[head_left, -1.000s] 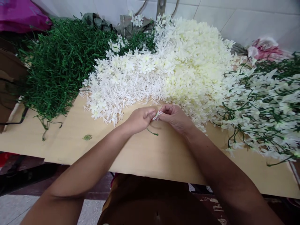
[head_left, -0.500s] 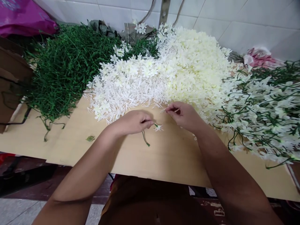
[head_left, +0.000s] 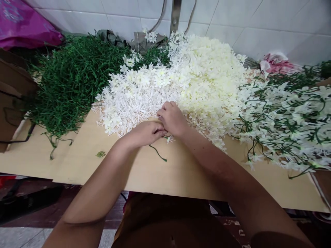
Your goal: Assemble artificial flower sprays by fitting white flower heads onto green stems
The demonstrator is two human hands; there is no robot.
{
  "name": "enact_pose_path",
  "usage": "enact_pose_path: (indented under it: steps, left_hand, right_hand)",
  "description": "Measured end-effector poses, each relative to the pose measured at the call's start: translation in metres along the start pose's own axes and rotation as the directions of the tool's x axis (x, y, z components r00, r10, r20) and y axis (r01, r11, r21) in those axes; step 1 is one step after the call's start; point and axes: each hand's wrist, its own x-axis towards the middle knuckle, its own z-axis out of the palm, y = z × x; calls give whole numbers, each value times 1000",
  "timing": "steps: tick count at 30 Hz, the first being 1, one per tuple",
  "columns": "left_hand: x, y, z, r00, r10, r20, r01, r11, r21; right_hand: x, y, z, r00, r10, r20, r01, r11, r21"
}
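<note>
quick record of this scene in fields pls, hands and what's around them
left hand: pinched shut on a green stem with a small white flower at its tip
right hand: fingers curled at the edge of the white flower pile; whether its grip holds anything cannot be told
surface: tan board
left side: heap of bare green stems
middle: cream flower pile
right side: finished stems with flowers

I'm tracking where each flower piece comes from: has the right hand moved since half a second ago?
Yes. The right hand has gone left and away from the body, onto the edge of the white pin pile, close above the left hand.
</note>
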Motion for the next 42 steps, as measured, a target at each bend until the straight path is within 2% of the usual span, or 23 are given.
enact_pose_path:
  steps: [2, 4, 7, 11, 15, 17, 20, 23, 26, 28, 31, 33, 37, 39, 42]
  left_hand:
    - [0, -1, 0, 1000, -18, -21, 18, 1000, -3]
    - [0, -1, -1, 997, -61, -50, 61, 998, -12]
    - [-1, -2, -3, 984, -114, -137, 111, 993, -25]
    - [-1, -3, -3, 971, -89, -221, 73, 994, -79]
    - [1, -7, 0, 958, -128, -255, 107, 990, -97]
    - [3, -10, 2, 943, -150, -296, 123, 986, -108]
    - [9, -11, 2, 908, -144, -393, 123, 989, -79]
    - [21, 0, 2, 900, -47, -432, 74, 996, 46]
    - [42, 21, 3, 906, 45, -421, 43, 979, 198]
    - [61, 33, 4, 908, 66, -415, 57, 959, 277]
    - [87, 42, 8, 921, 61, -386, 89, 929, 359]
    - [99, 41, 9, 930, 52, -364, 101, 916, 389]
    - [106, 36, 4, 920, 39, -389, 107, 932, 347]
    - [103, 36, 0, 898, 26, -439, 105, 957, 272]
    - [97, 36, -8, 862, -29, -507, 114, 984, 138]
  right_hand:
    - [-2, 2, -1, 999, -13, -38, 15, 999, 46]
    - [-7, 5, -3, 994, 28, -107, -15, 992, 127]
    - [-17, 13, -11, 957, 218, -194, -141, 927, 348]
    - [-31, 29, -22, 889, 435, -144, -217, 678, 702]
    - [-44, 43, -32, 864, 499, -74, -178, 438, 881]
    - [-50, 49, -36, 854, 513, -86, -122, 358, 926]
    - [-57, 56, -42, 842, 526, -119, -64, 315, 947]
    - [-60, 61, -43, 843, 517, -147, -47, 343, 938]
    - [-61, 59, -40, 881, 459, -117, -111, 440, 891]
    - [-63, 54, -38, 923, 373, -89, -162, 591, 790]
    - [-65, 44, -38, 976, 218, -21, -181, 858, 481]
    - [-66, 37, -39, 984, 171, 55, -179, 949, 258]
    - [-66, 26, -40, 972, 200, 125, -196, 980, -46]
    - [-66, 23, -39, 964, 237, 119, -227, 970, -90]
    - [-65, 23, -35, 964, 262, 38, -260, 965, -42]
